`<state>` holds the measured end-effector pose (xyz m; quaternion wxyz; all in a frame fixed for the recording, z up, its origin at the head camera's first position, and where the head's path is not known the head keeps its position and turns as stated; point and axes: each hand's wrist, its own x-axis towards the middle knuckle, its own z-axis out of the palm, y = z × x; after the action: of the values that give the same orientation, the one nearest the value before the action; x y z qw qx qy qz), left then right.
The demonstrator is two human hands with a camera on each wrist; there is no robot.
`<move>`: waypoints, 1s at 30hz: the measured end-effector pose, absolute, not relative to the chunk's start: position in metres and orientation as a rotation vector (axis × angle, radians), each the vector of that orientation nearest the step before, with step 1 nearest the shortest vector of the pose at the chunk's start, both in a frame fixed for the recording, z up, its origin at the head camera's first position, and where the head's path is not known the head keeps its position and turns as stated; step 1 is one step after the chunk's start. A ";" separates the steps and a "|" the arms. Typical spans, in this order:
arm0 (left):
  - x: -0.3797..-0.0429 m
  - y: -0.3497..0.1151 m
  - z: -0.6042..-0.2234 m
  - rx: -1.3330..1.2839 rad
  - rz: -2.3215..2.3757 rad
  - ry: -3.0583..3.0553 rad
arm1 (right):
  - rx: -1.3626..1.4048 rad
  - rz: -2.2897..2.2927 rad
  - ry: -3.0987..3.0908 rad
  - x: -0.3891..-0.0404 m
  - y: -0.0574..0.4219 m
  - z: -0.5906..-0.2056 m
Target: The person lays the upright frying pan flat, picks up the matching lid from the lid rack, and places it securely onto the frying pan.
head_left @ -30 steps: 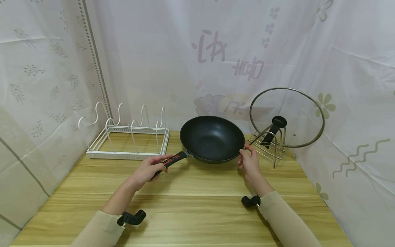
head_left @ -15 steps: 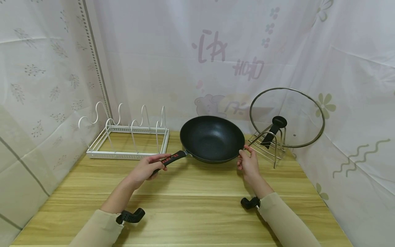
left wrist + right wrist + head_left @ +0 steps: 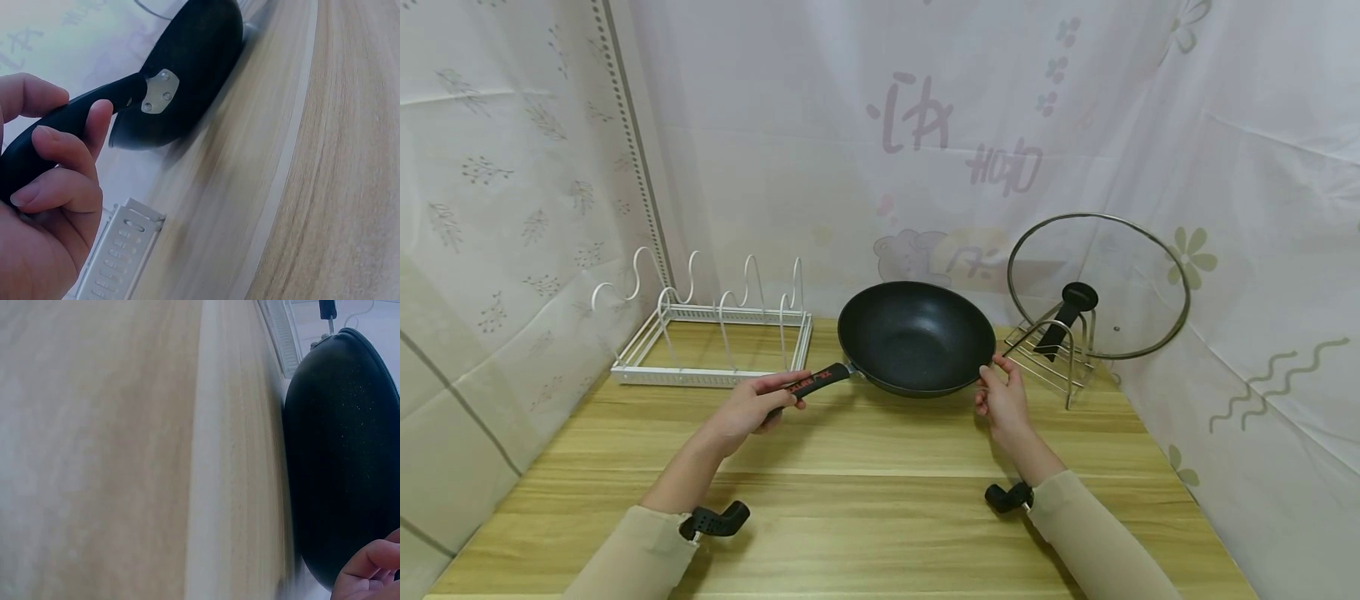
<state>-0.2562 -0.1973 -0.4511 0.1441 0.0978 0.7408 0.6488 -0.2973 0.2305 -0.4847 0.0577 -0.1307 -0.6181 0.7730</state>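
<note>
A black wok (image 3: 917,333) stands at the back middle of the table in the head view, its inside facing up. My left hand (image 3: 751,412) holds its long black handle (image 3: 823,381), which has red lettering. In the left wrist view, the fingers (image 3: 65,194) curl round that handle, and a riveted silver bracket (image 3: 161,92) joins it to the wok. At the opposite side, my right hand (image 3: 1003,396) pinches the rim between thumb and fingers. Only part of the right hand (image 3: 372,572) shows in the right wrist view, beside the wok's dark outer wall (image 3: 344,456).
A white wire rack (image 3: 715,379) with curved uprights stands left of the wok. To the right, a glass lid (image 3: 1131,275) with a black knob leans in a small metal stand (image 3: 1070,375). Patterned curtains (image 3: 820,125) hang behind and beside the wooden table (image 3: 880,517).
My left hand has shifted slightly leftward on the handle, and the handle has turned a little. The right hand stays at the rim with barely any movement; the wok's bowl keeps its place.
</note>
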 end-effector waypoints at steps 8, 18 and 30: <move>-0.258 -0.200 -0.451 0.281 1.879 2.141 | -0.393 2.347 -1.874 -0.296 0.229 -0.486; -0.260 -0.205 -0.453 0.274 1.889 2.139 | -0.390 2.363 -1.849 -0.293 0.226 -0.486; -0.260 -0.204 -0.452 0.253 1.888 2.150 | -0.384 2.316 -1.917 -0.290 0.230 -0.483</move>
<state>-0.2602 -0.2038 -0.4525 0.1343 0.0871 0.7417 0.6513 -0.2899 0.2296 -0.4828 0.0552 -0.1266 -0.6316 0.7629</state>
